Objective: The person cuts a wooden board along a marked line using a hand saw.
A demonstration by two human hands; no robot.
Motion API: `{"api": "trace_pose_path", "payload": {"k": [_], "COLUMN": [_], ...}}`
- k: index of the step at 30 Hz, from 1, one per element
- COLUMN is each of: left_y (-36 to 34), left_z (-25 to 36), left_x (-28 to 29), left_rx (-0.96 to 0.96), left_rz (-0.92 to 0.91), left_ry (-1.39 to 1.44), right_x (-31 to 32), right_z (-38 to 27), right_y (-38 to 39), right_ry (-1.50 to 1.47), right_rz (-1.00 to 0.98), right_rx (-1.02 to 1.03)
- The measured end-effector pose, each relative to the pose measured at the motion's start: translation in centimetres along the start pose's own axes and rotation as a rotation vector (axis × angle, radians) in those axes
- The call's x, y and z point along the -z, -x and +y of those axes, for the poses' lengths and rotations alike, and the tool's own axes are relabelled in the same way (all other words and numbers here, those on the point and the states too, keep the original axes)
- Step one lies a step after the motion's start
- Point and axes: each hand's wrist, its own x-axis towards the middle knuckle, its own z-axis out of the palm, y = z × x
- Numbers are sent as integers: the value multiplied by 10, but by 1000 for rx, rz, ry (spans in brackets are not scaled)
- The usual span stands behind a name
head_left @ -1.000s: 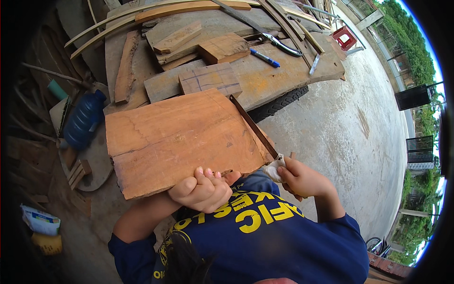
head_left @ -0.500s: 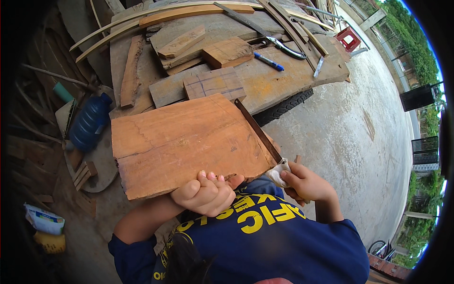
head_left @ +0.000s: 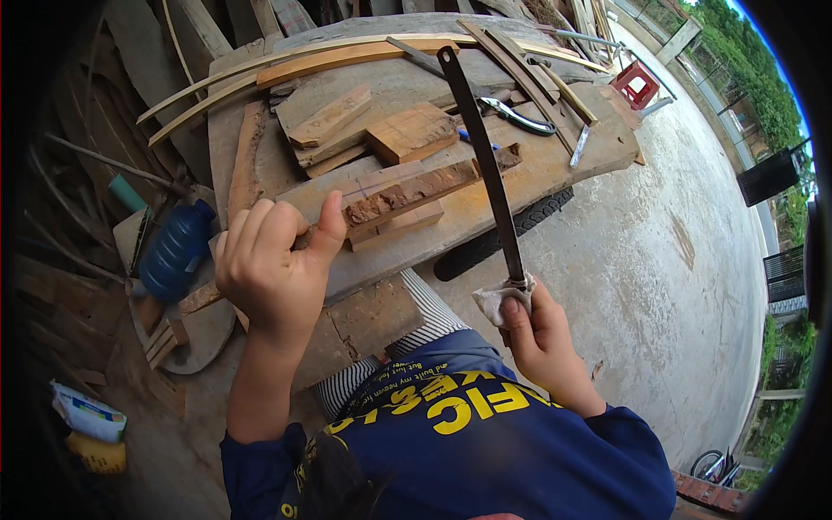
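My left hand [head_left: 276, 264] is closed on the near side of a thick wooden board [head_left: 407, 195], thumb pointing up. The board is turned edge-on, so its rough, bark-like edge shows and its broad face is mostly hidden. Its left corner sticks out past my wrist. In my right hand [head_left: 542, 334] is a long, dark saw blade [head_left: 481, 143] with a hole at its tip, its lower end wrapped in white cloth [head_left: 498, 299]. The blade stands upright, crossing in front of the board's right part; whether they touch I cannot tell.
On the worn wooden workbench [head_left: 598, 165] lie wood blocks [head_left: 412, 132], long strips [head_left: 347, 62], a saw with a curved handle [head_left: 520, 117] and a mostly hidden blue marker [head_left: 465, 135]. A tyre [head_left: 507, 234] shows under the bench. A blue water jug [head_left: 176, 251] stands at left, a red stool [head_left: 637, 84] far right.
The board has tipped from showing its broad face to edge-on. My left hand has risen and moved left. The blade has swung away from the board's right edge to point upward.
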Motion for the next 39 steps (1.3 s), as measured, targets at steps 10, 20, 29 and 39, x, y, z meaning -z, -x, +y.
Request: {"api": "trace_pose_path", "payload": {"k": [10,20,29,39], "left_y": [5,5,-6,-13], "left_z": [-38,-44,-35,-52], "left_x": [-9,-32,-33,-154], "left_rx": [160,61,218,478], "left_rz": [-42,-70,-178,-702], "left_ry": [28,100,39,81], "right_x": [-23,-32,-21,-28], "right_z": [-18,5,-13,28], "right_y": [-35,-42,-32,-72], "right_ry": [301,555,537,580], "right_rz": [-120,-139,-123,-31], "right_rx": [103,93,57,-208]}}
